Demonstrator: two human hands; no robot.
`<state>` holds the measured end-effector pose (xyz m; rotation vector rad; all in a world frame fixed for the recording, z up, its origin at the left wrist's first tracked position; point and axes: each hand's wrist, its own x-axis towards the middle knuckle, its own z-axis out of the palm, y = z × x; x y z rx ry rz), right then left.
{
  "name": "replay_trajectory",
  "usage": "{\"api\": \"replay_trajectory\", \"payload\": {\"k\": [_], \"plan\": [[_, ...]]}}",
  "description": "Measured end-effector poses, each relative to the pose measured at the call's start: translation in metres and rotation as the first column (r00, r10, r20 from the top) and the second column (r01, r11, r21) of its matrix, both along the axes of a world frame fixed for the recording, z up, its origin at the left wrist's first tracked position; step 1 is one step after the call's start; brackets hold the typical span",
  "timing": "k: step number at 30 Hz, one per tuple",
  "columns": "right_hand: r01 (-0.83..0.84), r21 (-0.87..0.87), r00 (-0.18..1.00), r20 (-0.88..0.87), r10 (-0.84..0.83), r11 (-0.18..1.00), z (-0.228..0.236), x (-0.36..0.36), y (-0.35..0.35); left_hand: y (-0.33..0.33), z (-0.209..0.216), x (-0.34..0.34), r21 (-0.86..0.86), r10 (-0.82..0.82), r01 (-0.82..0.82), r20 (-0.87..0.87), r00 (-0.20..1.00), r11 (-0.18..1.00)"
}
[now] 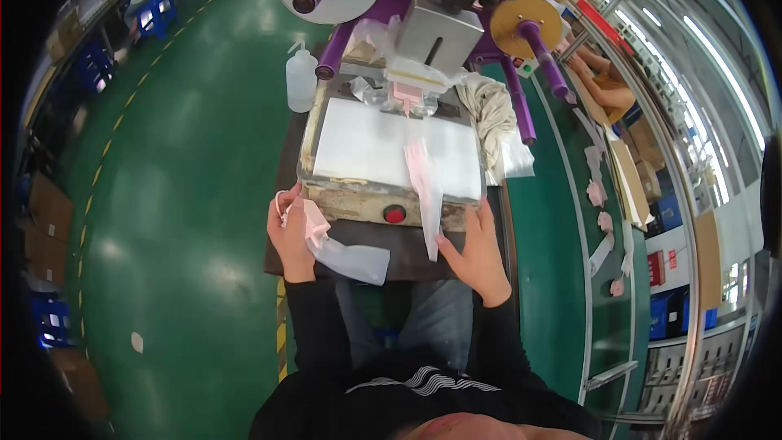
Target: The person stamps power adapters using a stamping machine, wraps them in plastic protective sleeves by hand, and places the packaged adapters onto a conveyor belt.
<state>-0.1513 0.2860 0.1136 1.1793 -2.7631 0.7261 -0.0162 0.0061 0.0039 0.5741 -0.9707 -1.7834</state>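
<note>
Two hands: left hand [290,234] around a half-hidden pink piece [315,222], right hand [482,263] splayed, contact with blurred strip [426,189] unclear.

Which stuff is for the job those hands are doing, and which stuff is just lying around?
Seems part of the job:
pink piece in the left hand
pale strip by the right hand
white sheet

Probably just lying around:
crumpled cloth
floor scrap
cardboard box

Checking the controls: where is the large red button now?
In the head view, the large red button sits on the machine base's front face, left of the pink-and-white strip.
</note>
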Motion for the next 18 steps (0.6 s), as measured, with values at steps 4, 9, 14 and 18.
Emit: {"api": "replay_trajectory", "payload": {"k": [4, 9, 14, 18], "plan": [[-0.499, -0.252, 0.827, 0.145, 0.542, 0.829, 0.039, 0.05, -0.037, 0.035, 0.046, 0.031, -0.113, 0.023, -0.027, -0.037, 0.999, 0.993], [-0.22, -0.767, 0.468, 0.459, 0.755, 0.603, 0.011, 0.051, -0.067, 0.129, 0.115, 0.024, -0.481, -0.177, 0.154, -0.004, 0.984, 0.863], [0.026, -0.665, 0.644, 0.582, 0.496, 0.746, 0.097, -0.008, 0.102, 0.218, 0.156, -0.007, -0.819, -0.519, 0.48, 0.275, 0.809, 0.314], [0.211, -0.519, 0.938, 0.345, -0.023, 0.828, 0.132, 0.03, 0.355, 0.281, 0.153, -0.013, -0.756, -0.677, 0.625, 0.564, 0.472, -0.194]]}}
